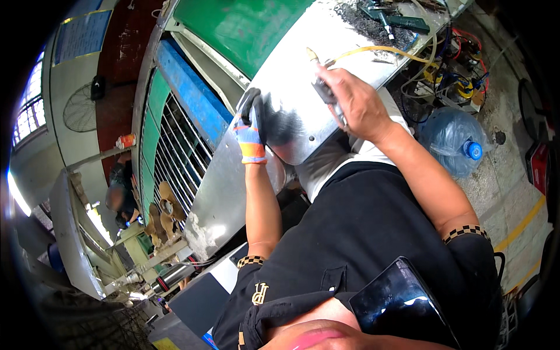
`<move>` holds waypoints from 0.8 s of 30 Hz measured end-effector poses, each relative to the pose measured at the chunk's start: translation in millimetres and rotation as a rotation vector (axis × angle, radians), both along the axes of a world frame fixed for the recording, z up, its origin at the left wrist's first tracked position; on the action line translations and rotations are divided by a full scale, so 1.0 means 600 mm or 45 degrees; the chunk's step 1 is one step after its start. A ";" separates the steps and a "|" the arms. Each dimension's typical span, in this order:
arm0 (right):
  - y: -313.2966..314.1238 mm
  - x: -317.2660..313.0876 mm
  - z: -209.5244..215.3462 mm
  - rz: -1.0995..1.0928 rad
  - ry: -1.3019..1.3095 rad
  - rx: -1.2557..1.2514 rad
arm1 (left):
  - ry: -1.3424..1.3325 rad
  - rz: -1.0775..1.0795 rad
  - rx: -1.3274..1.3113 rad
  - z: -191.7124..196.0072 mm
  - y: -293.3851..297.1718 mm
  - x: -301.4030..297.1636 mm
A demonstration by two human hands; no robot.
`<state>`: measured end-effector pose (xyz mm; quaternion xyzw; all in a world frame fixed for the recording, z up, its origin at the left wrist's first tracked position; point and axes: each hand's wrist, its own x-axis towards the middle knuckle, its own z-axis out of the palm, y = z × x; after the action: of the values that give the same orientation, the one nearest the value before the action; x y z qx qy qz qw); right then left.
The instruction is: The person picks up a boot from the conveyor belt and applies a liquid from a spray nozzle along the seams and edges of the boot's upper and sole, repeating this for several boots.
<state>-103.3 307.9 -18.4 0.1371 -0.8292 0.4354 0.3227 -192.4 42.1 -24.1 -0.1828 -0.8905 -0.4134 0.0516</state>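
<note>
My right hand [357, 105] is closed around a dark hand-held air tool [322, 90] with a brass-coloured end and a silver part below the palm. A yellow hose [379, 49] runs from near its brass end across the shiny metal tabletop [291, 76]. My left hand [252, 128], in an orange and purple work glove with black fingers, is at the tabletop's left edge. Its fingers are curled together, and what they hold, if anything, is hidden. Between both hands a dark smudge lies on the metal.
Dark shavings [364, 26] and a green-handled tool [408, 23] lie at the table's far end. To the right are tangled hoses and wires, and a large clear water bottle [452, 143] with a blue cap. A green panel [245, 29] and a barred frame stand left; another person [119, 192] is beyond.
</note>
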 end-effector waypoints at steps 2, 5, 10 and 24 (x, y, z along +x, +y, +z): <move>-0.024 0.003 0.010 0.117 0.089 -0.065 | -0.045 -0.168 0.164 0.058 0.070 0.020; -0.048 0.005 0.018 0.241 0.114 -0.132 | 0.533 -0.316 -0.052 0.089 0.115 0.022; -0.059 0.003 0.014 0.291 0.182 -0.174 | -0.269 -0.351 0.216 0.130 0.142 0.033; -0.059 -0.011 0.040 0.380 0.226 -0.158 | -0.557 -0.155 1.535 0.109 0.130 -0.020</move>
<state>-109.8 272.3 5.4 0.2764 -0.7392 0.5151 0.3344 -204.6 119.9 41.5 -0.0835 -0.4800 -0.8711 -0.0611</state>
